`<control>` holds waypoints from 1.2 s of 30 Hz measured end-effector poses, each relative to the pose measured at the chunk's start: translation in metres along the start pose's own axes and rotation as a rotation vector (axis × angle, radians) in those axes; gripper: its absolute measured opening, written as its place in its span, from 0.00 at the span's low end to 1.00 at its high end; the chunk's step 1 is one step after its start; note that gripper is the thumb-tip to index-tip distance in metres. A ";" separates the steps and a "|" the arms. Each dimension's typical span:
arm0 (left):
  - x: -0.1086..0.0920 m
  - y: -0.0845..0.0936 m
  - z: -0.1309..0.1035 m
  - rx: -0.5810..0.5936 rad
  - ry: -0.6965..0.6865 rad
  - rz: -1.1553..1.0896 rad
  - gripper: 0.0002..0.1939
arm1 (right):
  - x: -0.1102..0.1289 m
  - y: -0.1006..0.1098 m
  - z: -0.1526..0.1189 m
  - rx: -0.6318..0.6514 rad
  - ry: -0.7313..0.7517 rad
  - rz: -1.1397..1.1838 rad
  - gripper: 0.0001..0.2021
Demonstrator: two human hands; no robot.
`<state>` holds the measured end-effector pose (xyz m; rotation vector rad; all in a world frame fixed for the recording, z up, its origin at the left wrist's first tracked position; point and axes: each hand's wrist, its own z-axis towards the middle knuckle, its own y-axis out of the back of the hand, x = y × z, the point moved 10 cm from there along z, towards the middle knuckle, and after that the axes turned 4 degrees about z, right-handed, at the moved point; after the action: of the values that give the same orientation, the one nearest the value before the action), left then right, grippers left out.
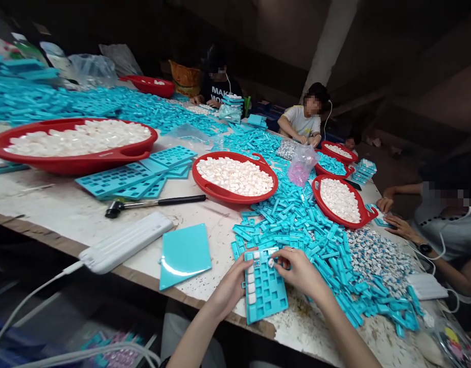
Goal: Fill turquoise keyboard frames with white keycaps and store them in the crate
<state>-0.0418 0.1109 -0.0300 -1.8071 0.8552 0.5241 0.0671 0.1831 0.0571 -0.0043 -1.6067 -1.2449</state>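
Note:
My left hand (235,276) grips the left side of a turquoise plastic tray (266,309) with rows of square holes, tilted over the table's front edge. White square caps (251,288) fill the tray's left column, with another near its top. In my right hand (297,267) a small white cap (271,262) is pinched between thumb and fingers, just over the tray's upper right part. Beside the tray on the left lies a flat turquoise square plate (186,255). Loose turquoise strips (300,225) are heaped behind the tray and to its right.
Red bowls of white caps (235,176) stand behind. A black-handled hammer (155,202) and a white power strip (124,243) lie left. Small white-and-blue pieces (381,260) are piled at right. Several co-workers sit around the table, one person's hands (396,220) close on the right.

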 end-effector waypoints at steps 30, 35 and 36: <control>-0.001 -0.002 -0.002 -0.059 -0.017 0.123 0.36 | 0.009 -0.001 -0.009 -0.277 0.133 -0.148 0.11; -0.002 -0.002 -0.003 -0.063 -0.010 0.132 0.34 | -0.007 0.001 -0.004 -0.305 0.071 -0.115 0.11; -0.001 -0.002 -0.003 -0.059 -0.008 0.139 0.34 | -0.008 0.001 -0.002 -0.305 0.068 -0.131 0.11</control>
<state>-0.0410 0.1092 -0.0264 -1.8061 0.9741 0.6512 0.0727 0.1862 0.0517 -0.0487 -1.3642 -1.5660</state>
